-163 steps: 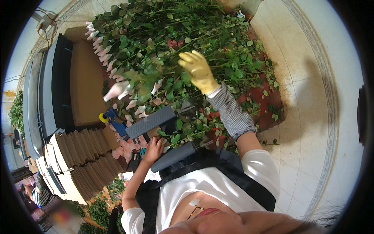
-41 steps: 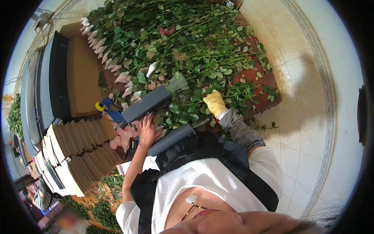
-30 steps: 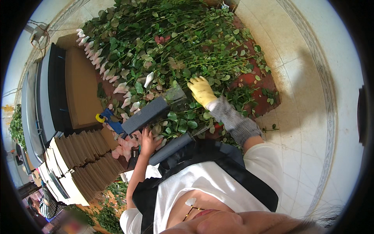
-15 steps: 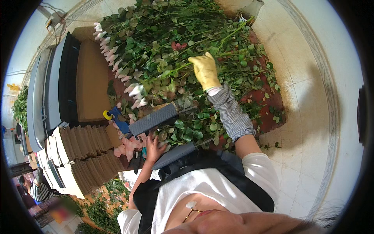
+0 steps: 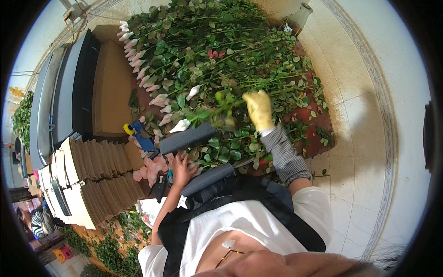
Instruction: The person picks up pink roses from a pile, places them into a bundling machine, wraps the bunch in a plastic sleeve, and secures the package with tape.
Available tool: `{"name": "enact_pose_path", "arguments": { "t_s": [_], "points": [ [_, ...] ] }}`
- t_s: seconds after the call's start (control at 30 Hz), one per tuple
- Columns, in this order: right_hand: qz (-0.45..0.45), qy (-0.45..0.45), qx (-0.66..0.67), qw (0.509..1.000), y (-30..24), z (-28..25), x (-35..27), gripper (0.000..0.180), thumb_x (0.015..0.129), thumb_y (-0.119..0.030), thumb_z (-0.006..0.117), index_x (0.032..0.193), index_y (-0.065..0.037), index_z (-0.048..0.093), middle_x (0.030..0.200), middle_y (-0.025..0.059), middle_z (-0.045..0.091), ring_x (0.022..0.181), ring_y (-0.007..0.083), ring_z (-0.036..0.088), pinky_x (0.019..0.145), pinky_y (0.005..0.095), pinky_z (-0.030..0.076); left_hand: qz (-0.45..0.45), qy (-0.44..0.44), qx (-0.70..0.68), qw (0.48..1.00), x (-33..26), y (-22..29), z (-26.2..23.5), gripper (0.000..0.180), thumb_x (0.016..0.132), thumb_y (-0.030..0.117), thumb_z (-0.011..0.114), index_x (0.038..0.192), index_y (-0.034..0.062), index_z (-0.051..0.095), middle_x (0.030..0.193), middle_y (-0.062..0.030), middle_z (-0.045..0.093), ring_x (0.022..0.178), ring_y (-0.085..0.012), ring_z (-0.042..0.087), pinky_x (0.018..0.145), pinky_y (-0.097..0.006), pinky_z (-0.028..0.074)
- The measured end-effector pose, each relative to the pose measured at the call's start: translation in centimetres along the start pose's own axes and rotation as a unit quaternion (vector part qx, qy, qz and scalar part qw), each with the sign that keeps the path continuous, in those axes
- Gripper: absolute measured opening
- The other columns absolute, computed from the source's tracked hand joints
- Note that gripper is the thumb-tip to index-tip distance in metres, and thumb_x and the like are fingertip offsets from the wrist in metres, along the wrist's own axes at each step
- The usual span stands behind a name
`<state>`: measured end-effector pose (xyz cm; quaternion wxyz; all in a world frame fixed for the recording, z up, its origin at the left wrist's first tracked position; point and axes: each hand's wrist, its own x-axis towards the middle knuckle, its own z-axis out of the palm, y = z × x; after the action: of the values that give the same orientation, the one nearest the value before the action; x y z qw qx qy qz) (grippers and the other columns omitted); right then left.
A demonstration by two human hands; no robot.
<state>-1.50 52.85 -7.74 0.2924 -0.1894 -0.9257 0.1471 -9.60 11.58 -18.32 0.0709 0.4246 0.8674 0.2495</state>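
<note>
Head view puts a single rose (image 5: 180, 125), its bud wrapped in white, left of the centre of the frame, below and to the left of your right hand (image 5: 259, 110). Its long axis appears to slant from that bud up toward your glove on the right, with blurred leaves (image 5: 224, 108) filling the span, so the stem itself is hard to trace. The stem end lies with your right hand, while the bud is nearer to your left hand (image 5: 182, 171), which sits almost straight below it, the upper grey bar (image 5: 187, 137) coming between the two. Your right hand, in a yellow glove, looks clamped on the rose's stem with its fingers curled in; its forearm, in a striped grey sleeve (image 5: 288, 154), rises from the lower right and leans toward the upper left. Your left hand is bare, its fingers apart and pointing up the frame, at the left end of the gap between the upper grey bar and the lower grey bar (image 5: 207, 180); whether its fingertips press on anything there cannot be told. Behind your glove, a broad leafy heap (image 5: 221, 46) fills the upper middle, wrapped buds toward its left edge.
</note>
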Motion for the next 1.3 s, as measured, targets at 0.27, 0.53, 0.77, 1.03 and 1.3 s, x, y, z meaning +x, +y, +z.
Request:
{"name": "enact_pose_path", "arguments": {
  "t_s": [0.27,0.53,0.77,1.03,1.3],
  "points": [
    [-0.036,-0.251,-0.029,0.967,3.4,3.7,-6.4,0.044,0.087,-0.016,0.069,0.131,-0.01,0.064,0.129,0.0104,0.064,0.123,0.0298,0.056,0.108,0.0453,0.041,0.011,-0.025,-0.019,0.999,-0.6,0.2,-2.9,0.064,0.08,0.023,0.085,0.132,0.0007,0.057,0.15,-0.029,0.041,0.131,-0.0506,0.047,0.106,-0.055,0.044],
    [-0.047,-0.195,0.039,0.979,-1.1,-4.0,-3.6,0.045,0.089,-0.009,0.068,0.132,0.0,0.059,0.126,0.0183,0.065,0.117,0.0363,0.06,0.104,0.0471,0.046,-0.344,-0.387,0.166,0.839,-17.5,-1.0,-11.4,0.034,0.095,0.032,0.063,0.113,0.0042,0.07,0.097,-0.0197,0.072,0.088,-0.0412,0.071,0.077,-0.054,0.057],
    [-0.04,-0.166,0.048,0.984,-2.3,-4.3,-5.7,0.042,0.089,-0.007,0.066,0.13,0.0,0.06,0.124,0.0184,0.065,0.116,0.037,0.059,0.106,0.0489,0.044,-0.482,-0.401,0.081,0.775,-30.0,-0.9,-8.2,0.033,0.095,0.033,0.062,0.109,0.0044,0.071,0.096,-0.0199,0.072,0.088,-0.041,0.071,0.077,-0.053,0.057],
    [-0.034,-0.131,0.046,0.99,-2.3,-6.0,-6.4,0.039,0.09,-0.005,0.064,0.129,0.001,0.061,0.123,0.0188,0.066,0.116,0.0386,0.059,0.107,0.0506,0.044,-0.498,-0.351,0.055,0.791,-31.6,-0.8,-7.4,0.033,0.095,0.034,0.061,0.104,0.0045,0.072,0.094,-0.0201,0.073,0.087,-0.0409,0.072,0.077,-0.053,0.057],
    [-0.051,-0.104,0.02,0.993,-1.0,-7.6,-8.3,0.041,0.088,-0.005,0.066,0.128,0.0,0.061,0.12,0.0176,0.066,0.114,0.0376,0.06,0.107,0.0493,0.045,-0.499,-0.347,0.042,0.793,-33.3,-0.1,-7.5,0.033,0.095,0.036,0.061,0.099,0.0047,0.072,0.093,-0.0204,0.073,0.087,-0.0407,0.072,0.076,-0.052,0.057]
  ]
}}
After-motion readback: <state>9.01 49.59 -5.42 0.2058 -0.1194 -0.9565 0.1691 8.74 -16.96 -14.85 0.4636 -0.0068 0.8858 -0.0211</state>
